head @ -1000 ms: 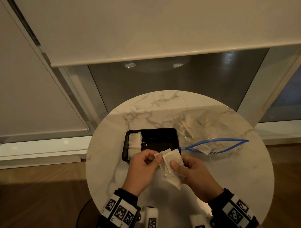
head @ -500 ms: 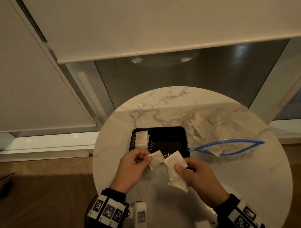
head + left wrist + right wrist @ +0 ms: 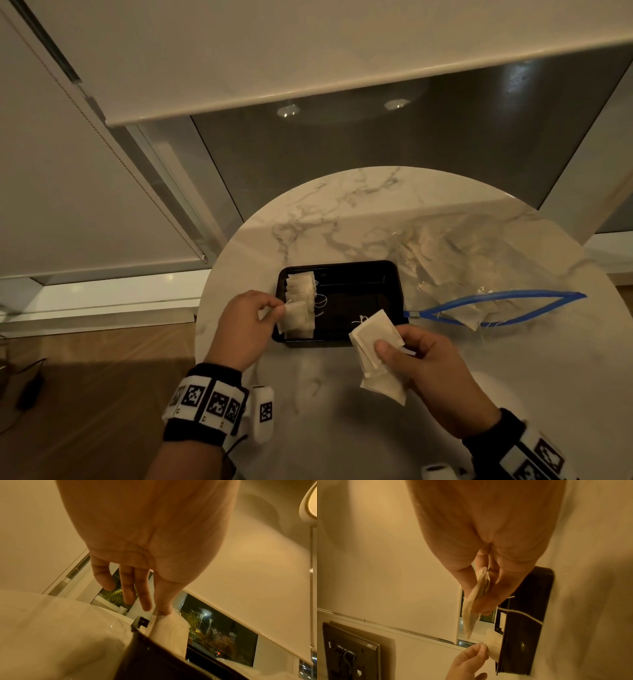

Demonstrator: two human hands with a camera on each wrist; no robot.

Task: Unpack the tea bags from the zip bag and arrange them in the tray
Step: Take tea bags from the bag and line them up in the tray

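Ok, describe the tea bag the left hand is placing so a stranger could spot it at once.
On the round marble table sits a black tray; a row of tea bags lines its left end. The wanted tea bag is at the near end of that row, the only one pinched by the left hand.

1. I see a round white marble-patterned table (image 3: 342,219) with grey veining.
2. A black rectangular plastic tray (image 3: 394,274) sits on it near the front left, a row of white paper tea bags (image 3: 301,287) standing at its left end.
3. Just right of the tray lies a clear plastic zip bag with a blue zipper (image 3: 493,298), mouth gaping, more tea bags inside.
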